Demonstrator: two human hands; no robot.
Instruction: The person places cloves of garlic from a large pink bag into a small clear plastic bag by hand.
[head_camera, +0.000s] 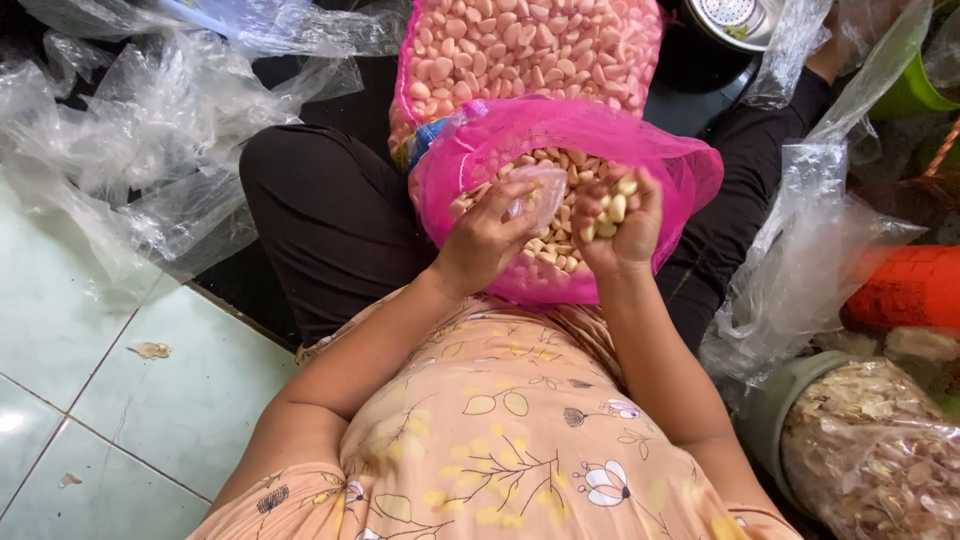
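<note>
Your right hand (615, 225) cups peeled garlic cloves (612, 210) above the pink mesh bag (680, 165) — fingers curled closed; just left, your left hand (490, 240) pinches a small clear bag (535, 190), its mouth facing the cloves.

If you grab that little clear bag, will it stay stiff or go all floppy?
Probably floppy: the clear bag is thin film, crumpling in the left hand. It looks very light. Likely a bit slippery, being glossy like the plastic sheets nearby.
</note>
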